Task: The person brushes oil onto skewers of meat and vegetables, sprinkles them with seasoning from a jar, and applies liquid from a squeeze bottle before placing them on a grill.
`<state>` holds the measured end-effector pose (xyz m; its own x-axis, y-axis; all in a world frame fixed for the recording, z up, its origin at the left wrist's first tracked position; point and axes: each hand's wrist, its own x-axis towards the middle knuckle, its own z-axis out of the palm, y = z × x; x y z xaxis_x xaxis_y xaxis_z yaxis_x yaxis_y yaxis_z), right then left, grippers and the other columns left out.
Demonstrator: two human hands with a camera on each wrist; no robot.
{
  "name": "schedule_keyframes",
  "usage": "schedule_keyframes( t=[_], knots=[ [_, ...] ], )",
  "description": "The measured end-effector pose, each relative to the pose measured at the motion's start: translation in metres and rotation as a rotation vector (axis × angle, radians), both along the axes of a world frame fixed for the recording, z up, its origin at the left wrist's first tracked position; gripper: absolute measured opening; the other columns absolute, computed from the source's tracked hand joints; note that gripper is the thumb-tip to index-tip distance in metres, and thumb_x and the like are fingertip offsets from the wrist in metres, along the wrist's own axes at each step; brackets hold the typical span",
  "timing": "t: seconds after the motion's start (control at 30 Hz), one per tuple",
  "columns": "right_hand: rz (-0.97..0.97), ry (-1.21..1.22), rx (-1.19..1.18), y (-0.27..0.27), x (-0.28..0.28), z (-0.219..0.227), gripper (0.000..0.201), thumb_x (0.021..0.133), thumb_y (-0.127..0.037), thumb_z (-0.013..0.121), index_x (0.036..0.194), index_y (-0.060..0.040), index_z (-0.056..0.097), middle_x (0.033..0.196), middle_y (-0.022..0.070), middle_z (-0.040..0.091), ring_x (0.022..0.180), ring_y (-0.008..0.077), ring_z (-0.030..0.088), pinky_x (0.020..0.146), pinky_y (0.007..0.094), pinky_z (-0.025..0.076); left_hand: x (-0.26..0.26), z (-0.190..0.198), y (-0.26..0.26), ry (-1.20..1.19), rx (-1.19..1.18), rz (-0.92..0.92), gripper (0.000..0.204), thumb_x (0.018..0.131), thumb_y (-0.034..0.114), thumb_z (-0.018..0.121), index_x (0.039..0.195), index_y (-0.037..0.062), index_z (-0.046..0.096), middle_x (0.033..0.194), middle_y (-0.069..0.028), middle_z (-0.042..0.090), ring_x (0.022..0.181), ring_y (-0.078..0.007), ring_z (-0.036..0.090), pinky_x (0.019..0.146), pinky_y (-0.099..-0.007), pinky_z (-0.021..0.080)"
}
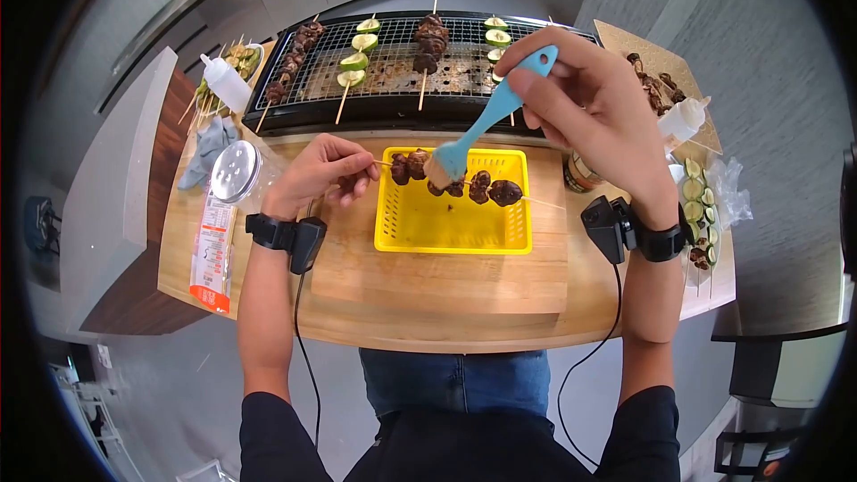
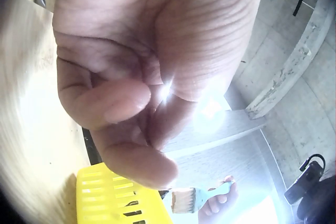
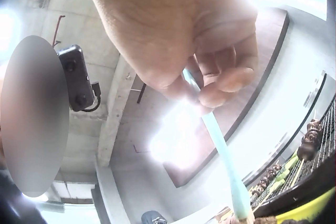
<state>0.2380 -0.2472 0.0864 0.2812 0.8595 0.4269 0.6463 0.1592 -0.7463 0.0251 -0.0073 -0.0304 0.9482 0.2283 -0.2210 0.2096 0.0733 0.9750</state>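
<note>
In the head view my left hand (image 1: 328, 170) pinches the end of a skewer of dark meat chunks (image 1: 479, 187), held level over a yellow basket (image 1: 455, 248). My right hand (image 1: 585, 94) grips a light blue basting brush (image 1: 495, 109) by its handle. The brush's pale bristles (image 1: 438, 173) touch the meat near the middle of the skewer. The left wrist view shows the curled fingers of the left hand (image 2: 131, 77), with the brush (image 2: 202, 198) beyond them. From the right wrist, the handle (image 3: 223, 153) runs down from between thumb and fingers.
A black grill (image 1: 393, 112) at the back carries meat and green vegetable skewers. On the left stand a lidded jar (image 1: 237, 171), a white squeeze bottle (image 1: 227, 85), a grey cloth (image 1: 210, 145) and a printed packet (image 1: 212, 250). Another bottle (image 1: 682, 122) and zucchini skewers (image 1: 696, 201) lie right.
</note>
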Motion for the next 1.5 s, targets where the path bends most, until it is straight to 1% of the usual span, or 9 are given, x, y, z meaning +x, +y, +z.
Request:
schedule_keyframes(
  t=[0.13, 0.2, 0.33, 0.5, 0.73, 0.97, 1.13, 1.2, 1.5],
  knots=[
    [-0.004, -0.033, -0.027, 0.002, 0.003, -0.001, 0.014, 0.088, -0.015, 0.061, 0.096, -0.0048, 0.065, 0.055, 0.0014, 0.053, 0.047, 0.0057, 0.045, 0.045, 0.0231, 0.034, 0.0, -0.002, 0.002, -0.009, -0.011, -0.011, 0.025, 0.095, 0.021, 0.059, 0.086, -0.0002, 0.067, 0.063, -0.0018, 0.063, 0.048, -0.0056, 0.057, 0.039, -0.0159, 0.038],
    [-0.087, -0.176, 0.058, 0.004, 0.008, -0.006, 0.014, 0.088, -0.015, 0.061, 0.095, -0.0043, 0.065, 0.055, 0.0015, 0.052, 0.047, 0.0064, 0.045, 0.045, 0.0234, 0.034, -0.001, -0.002, 0.002, -0.009, -0.009, -0.009, 0.025, 0.095, 0.022, 0.059, 0.086, -0.0001, 0.067, 0.063, -0.0017, 0.063, 0.048, -0.0056, 0.057, 0.039, -0.0158, 0.038],
    [-0.109, -0.175, 0.057, 0.0, 0.008, -0.001, 0.014, 0.088, -0.015, 0.061, 0.096, -0.0039, 0.065, 0.055, 0.0019, 0.052, 0.047, 0.0068, 0.046, 0.046, 0.0237, 0.035, -0.001, -0.001, 0.001, -0.011, -0.017, -0.01, 0.025, 0.095, 0.022, 0.059, 0.086, 0.0001, 0.067, 0.063, -0.0018, 0.064, 0.048, -0.0056, 0.057, 0.039, -0.0157, 0.038],
    [-0.007, 0.084, -0.03, 0.0, -0.004, 0.001, 0.017, 0.087, -0.017, 0.062, 0.095, -0.0024, 0.065, 0.054, 0.0021, 0.048, 0.047, 0.0076, 0.043, 0.046, 0.0236, 0.034, 0.0, -0.001, 0.001, -0.01, -0.024, -0.009, 0.026, 0.095, 0.022, 0.059, 0.086, 0.0001, 0.067, 0.063, -0.0016, 0.063, 0.048, -0.0055, 0.057, 0.039, -0.0157, 0.038],
    [-0.037, -0.13, -0.005, 0.004, 0.003, -0.005, 0.015, 0.088, -0.016, 0.062, 0.096, -0.0035, 0.065, 0.054, 0.0019, 0.05, 0.047, 0.0069, 0.045, 0.046, 0.0244, 0.035, -0.001, 0.0, 0.0, 0.005, -0.007, 0.01, 0.026, 0.095, 0.023, 0.058, 0.086, 0.0, 0.067, 0.063, -0.0016, 0.063, 0.047, -0.0056, 0.056, 0.038, -0.0156, 0.037],
    [-0.092, -0.05, -0.005, 0.001, 0.009, -0.002, 0.015, 0.087, -0.015, 0.061, 0.095, -0.003, 0.064, 0.055, 0.0016, 0.051, 0.049, 0.0068, 0.045, 0.046, 0.025, 0.035, 0.0, 0.0, 0.0, 0.003, -0.006, 0.018, 0.027, 0.095, 0.023, 0.058, 0.084, -0.0004, 0.066, 0.062, -0.0026, 0.062, 0.046, -0.0066, 0.056, 0.038, -0.0161, 0.038],
    [-0.13, -0.134, 0.018, 0.001, 0.011, -0.004, 0.016, 0.086, -0.017, 0.06, 0.092, -0.0028, 0.065, 0.055, 0.0026, 0.045, 0.05, 0.0096, 0.042, 0.048, 0.0267, 0.034, 0.0, -0.001, 0.0, 0.016, 0.002, 0.02, 0.027, 0.095, 0.023, 0.059, 0.083, -0.0005, 0.065, 0.061, -0.0035, 0.06, 0.045, -0.0071, 0.055, 0.039, -0.0168, 0.041],
    [-0.145, -0.13, 0.017, 0.0, 0.011, -0.003, 0.016, 0.085, -0.017, 0.06, 0.091, -0.0029, 0.065, 0.055, 0.0031, 0.045, 0.05, 0.0101, 0.042, 0.048, 0.027, 0.034, -0.001, -0.001, 0.001, 0.015, -0.02, 0.014, 0.026, 0.095, 0.023, 0.058, 0.085, 0.0004, 0.067, 0.063, -0.0019, 0.063, 0.047, -0.006, 0.057, 0.038, -0.015, 0.035],
    [-0.151, -0.112, 0.044, 0.003, 0.009, -0.006, 0.016, 0.084, -0.017, 0.06, 0.088, -0.0027, 0.065, 0.052, 0.0039, 0.045, 0.048, 0.0109, 0.041, 0.047, 0.0274, 0.033, -0.001, -0.004, 0.003, 0.02, -0.015, 0.016, 0.026, 0.095, 0.022, 0.057, 0.084, 0.0002, 0.066, 0.063, -0.0025, 0.062, 0.046, -0.0063, 0.056, 0.038, -0.0152, 0.035]
  ],
)
